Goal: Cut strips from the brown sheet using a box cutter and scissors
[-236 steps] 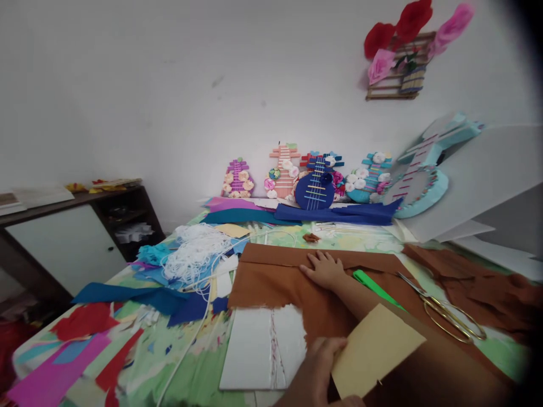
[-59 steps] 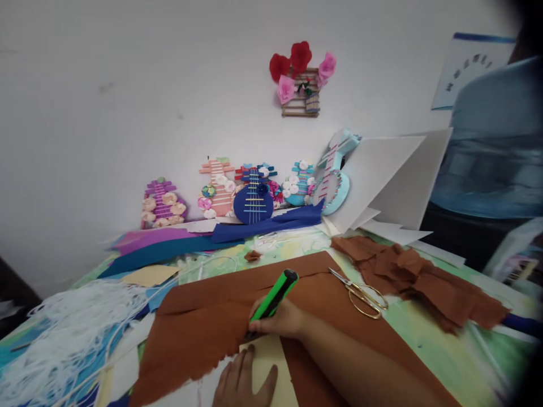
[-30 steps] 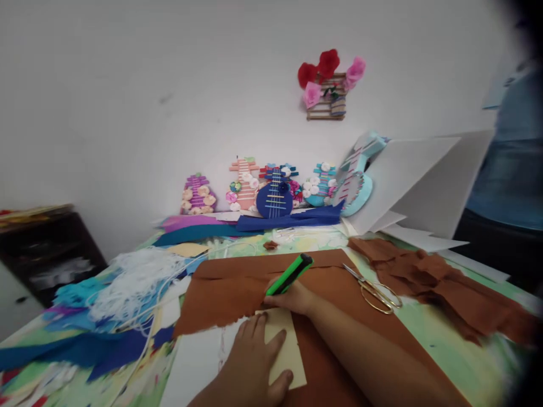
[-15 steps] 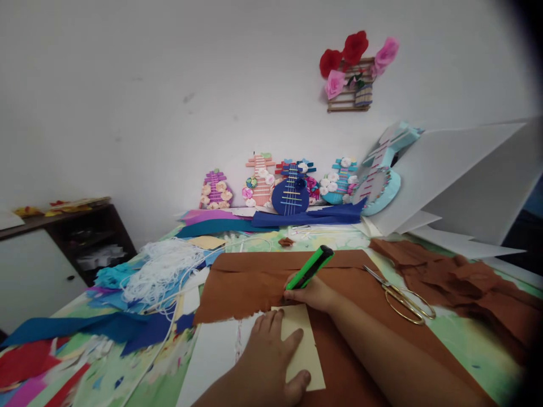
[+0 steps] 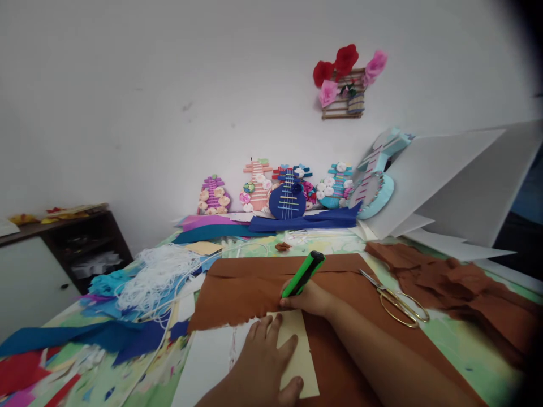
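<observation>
My right hand (image 5: pixel 306 298) is closed round a green marker (image 5: pixel 304 275) with a black end, its tip hidden low at the top edge of a pale yellow card (image 5: pixel 300 362). Fingers spread, my left hand (image 5: pixel 265 356) presses flat on that card and on the white sheet (image 5: pixel 203 356) beside it. Brown paper (image 5: pixel 246 291) lies under the card, with a ragged edge along the white sheet. Gold-handled scissors (image 5: pixel 396 299) rest on the brown paper, right of my right hand.
White string (image 5: pixel 159 277) and blue and red scraps lie at the left. Crumpled brown paper (image 5: pixel 462 282) is at the right. Decorated paper instruments (image 5: pixel 288 195) and leaning white boards (image 5: pixel 441 169) stand at the back. A dark cabinet (image 5: pixel 93 243) is far left.
The view has shifted slightly, so the scene sits a little lower and further left. The marker stands a bit more upright in my right hand; my left hand keeps its place on the card.
</observation>
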The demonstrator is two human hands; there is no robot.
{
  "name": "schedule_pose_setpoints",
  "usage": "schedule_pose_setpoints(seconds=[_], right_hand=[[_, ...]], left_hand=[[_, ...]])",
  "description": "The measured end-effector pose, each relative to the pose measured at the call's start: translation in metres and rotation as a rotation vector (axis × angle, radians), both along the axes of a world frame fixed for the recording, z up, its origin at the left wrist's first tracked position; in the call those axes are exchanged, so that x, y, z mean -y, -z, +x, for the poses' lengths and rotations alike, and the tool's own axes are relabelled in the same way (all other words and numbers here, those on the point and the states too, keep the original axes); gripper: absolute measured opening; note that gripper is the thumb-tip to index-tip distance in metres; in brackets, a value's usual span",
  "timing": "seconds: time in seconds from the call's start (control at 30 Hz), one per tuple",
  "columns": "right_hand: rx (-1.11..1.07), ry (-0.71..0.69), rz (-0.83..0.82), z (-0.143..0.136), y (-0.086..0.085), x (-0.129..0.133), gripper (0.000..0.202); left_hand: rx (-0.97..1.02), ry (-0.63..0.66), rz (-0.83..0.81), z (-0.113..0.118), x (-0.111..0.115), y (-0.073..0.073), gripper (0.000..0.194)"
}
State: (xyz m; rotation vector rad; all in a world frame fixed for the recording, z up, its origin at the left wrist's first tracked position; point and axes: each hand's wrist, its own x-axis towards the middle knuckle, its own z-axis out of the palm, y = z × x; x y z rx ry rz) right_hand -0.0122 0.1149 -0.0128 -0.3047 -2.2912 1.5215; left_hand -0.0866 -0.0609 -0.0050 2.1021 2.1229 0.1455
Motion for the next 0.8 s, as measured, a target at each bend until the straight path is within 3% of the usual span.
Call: schedule_pose_setpoints(seconds=[0.3, 0.8], right_hand=[[0.029, -0.005, -0.013, 0.002, -0.002, -0.002, 0.015], [0.060, -0.017, -0.011, 0.007, -0.004, -0.008, 0.014]], left_hand=[[-0.002, -0.027, 0.043, 0.006, 0.006, -0.007, 0.054], [-0.068, 0.000, -0.081, 0.006, 0.000, -0.011, 0.058]])
